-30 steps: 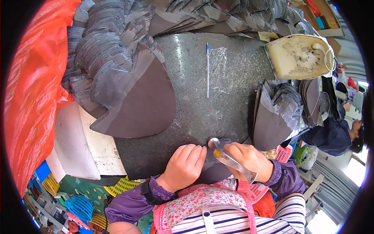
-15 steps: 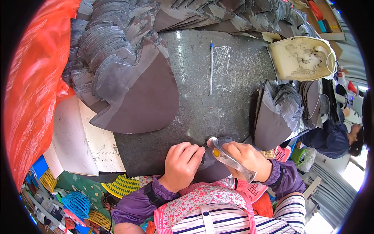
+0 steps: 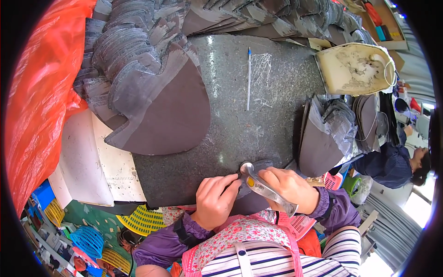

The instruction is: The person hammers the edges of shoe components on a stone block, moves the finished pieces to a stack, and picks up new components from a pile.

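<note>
Low in the frame's centre, the right hand is closed around a metal tool whose long axis runs diagonally, rounded head toward the upper left, handle toward the lower right. The left hand presses flat, fingers closed, on a dark grey piece (mostly hidden). Compared with a second ago, both hands sit nearly unchanged on the dark stone table.
</note>
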### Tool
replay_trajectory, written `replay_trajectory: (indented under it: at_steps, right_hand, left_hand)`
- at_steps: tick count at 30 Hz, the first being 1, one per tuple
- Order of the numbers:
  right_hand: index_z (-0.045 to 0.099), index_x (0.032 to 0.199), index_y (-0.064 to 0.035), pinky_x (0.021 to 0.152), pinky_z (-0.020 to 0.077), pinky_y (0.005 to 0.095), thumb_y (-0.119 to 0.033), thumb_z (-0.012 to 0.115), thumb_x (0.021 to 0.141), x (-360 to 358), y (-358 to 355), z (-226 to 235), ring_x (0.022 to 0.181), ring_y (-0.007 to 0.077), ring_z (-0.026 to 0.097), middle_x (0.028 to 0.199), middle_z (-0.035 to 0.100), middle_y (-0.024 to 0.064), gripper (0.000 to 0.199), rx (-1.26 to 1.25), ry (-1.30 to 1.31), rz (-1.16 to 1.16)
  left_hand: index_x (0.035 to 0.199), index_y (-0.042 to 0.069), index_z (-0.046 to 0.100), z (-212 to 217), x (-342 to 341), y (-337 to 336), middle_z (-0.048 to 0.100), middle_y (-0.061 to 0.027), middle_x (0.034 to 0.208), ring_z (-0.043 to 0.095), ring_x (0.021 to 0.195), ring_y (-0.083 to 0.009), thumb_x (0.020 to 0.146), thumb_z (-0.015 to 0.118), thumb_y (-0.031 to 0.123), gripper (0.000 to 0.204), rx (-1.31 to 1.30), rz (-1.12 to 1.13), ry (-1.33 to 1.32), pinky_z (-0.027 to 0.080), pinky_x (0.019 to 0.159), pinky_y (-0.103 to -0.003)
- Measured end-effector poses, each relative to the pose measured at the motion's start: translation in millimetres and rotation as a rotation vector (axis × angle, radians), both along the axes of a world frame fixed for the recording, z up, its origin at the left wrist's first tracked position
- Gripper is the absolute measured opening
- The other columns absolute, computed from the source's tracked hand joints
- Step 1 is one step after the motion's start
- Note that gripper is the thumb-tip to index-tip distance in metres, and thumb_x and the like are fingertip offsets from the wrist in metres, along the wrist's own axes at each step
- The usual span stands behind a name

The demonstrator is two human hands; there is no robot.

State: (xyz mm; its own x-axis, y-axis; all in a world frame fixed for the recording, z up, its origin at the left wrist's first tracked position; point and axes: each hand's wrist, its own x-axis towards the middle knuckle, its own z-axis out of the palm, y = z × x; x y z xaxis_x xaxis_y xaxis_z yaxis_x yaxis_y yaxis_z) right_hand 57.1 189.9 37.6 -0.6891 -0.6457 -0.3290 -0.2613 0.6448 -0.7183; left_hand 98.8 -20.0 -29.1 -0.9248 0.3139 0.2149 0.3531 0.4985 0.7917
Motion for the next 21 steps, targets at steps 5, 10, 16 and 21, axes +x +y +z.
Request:
replay_trajectory:
  at_steps: [5,10,16,21]
  right_hand:
    - [0.048,0.108,0.0047,0.065,0.0526,0.044,-0.002,0.066,0.064,0.5,0.5,-3.0,0.076,0.0397,0.062,0.091,0.056,0.0199,0.048,-0.007,0.037,-0.003]
    - [0.049,0.107,0.0043,0.063,0.0528,0.0428,-0.002,0.066,0.064,-1.4,1.6,-1.9,0.073,0.0384,0.062,0.088,0.057,0.0189,0.046,-0.033,0.081,-0.007]
    - [0.045,0.098,0.0026,0.065,0.0514,0.0447,-0.005,0.061,0.071,-1.8,1.8,4.1,0.075,0.038,0.062,0.088,0.054,0.0192,0.032,0.072,0.044,0.073]
    - [0.046,0.092,0.0023,0.064,0.0506,0.0433,-0.005,0.059,0.074,-2.7,1.2,8.0,0.074,0.0369,0.061,0.087,0.055,0.0184,0.023,0.181,0.19,-0.037]
  left_hand:
    - [0.092,-0.003,0.069,-6.1,3.0,2.2,0.069,-0.0125,0.097,0.065,0.083,-0.0268,0.071,0.067,0.0,0.021,0.057,-0.025,0.047,0.052,0.075,-0.037]
    - [0.092,-0.005,0.068,1.7,0.6,6.2,0.068,-0.0131,0.1,0.065,0.085,-0.0269,0.071,0.066,0.002,0.022,-0.113,-0.081,0.117,0.052,0.077,-0.038]
    - [0.092,-0.005,0.068,8.1,1.1,10.7,0.068,-0.0131,0.101,0.064,0.088,-0.0257,0.07,0.065,0.005,0.024,-0.273,-0.124,0.205,0.052,0.076,-0.037]
    - [0.091,-0.004,0.068,9.1,0.0,-0.9,0.068,-0.0132,0.102,0.063,0.088,-0.0252,0.07,0.064,0.007,0.024,-0.337,-0.142,0.26,0.052,0.076,-0.036]
